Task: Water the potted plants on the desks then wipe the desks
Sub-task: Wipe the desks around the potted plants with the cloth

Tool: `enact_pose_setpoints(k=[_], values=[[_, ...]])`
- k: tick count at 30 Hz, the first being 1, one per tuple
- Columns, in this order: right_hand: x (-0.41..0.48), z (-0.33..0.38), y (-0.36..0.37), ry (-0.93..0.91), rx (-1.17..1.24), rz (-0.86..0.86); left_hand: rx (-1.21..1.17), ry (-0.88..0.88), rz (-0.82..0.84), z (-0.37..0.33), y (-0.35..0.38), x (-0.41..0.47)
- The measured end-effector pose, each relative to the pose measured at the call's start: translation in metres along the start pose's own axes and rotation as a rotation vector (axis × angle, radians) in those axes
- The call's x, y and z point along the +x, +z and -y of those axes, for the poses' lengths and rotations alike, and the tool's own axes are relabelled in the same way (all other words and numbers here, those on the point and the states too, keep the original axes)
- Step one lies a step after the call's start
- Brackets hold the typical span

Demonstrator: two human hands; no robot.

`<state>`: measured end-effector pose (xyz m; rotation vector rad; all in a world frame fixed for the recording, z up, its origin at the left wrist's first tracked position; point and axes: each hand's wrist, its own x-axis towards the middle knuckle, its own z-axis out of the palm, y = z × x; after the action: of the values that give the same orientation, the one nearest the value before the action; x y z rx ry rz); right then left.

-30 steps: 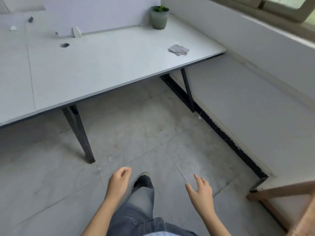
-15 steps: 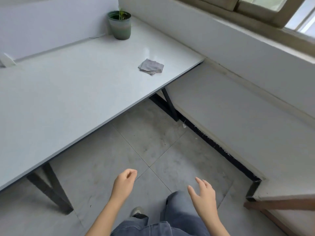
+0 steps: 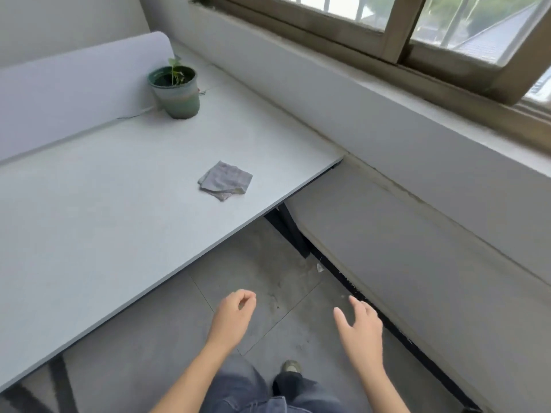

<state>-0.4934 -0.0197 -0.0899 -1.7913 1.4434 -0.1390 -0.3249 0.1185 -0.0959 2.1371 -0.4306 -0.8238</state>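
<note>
Head-worn view, downward over desk (image 3: 89,219)

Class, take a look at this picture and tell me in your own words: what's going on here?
A person stands by a white desk under a window. The left hand and right hand hold nothing; both hang over the floor, short of the desk. A folded grey cloth lies untouched near the desk's edge, and a potted plant stands at the back by the partition.

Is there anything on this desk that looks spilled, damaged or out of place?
Nothing stands out. The potted plant stands upright beside the divider, and no spill shows on the desk. Only the grey cloth lies loosely folded, its layers askew, near the desk's front edge.
</note>
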Motion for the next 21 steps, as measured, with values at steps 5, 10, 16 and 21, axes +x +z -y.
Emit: enact_pose_setpoints(k=[5, 10, 16, 21], values=[[0.046, 0.044, 0.026, -0.127, -0.133, 0.190, 0.044, -0.094, -0.247, 0.009, -0.026, 0.028], [0.105, 0.142, 0.061, -0.511, -0.324, 0.304, -0.007, -0.091, -0.511, 0.005, -0.064, 0.081], [0.174, 0.260, 0.145, -0.759, -0.600, 0.399, 0.150, -0.103, -0.533, -0.022, -0.106, 0.187], [0.222, 0.284, 0.183, -0.890, -0.976, 0.439, 0.282, -0.183, -0.593, -0.038, -0.131, 0.265]])
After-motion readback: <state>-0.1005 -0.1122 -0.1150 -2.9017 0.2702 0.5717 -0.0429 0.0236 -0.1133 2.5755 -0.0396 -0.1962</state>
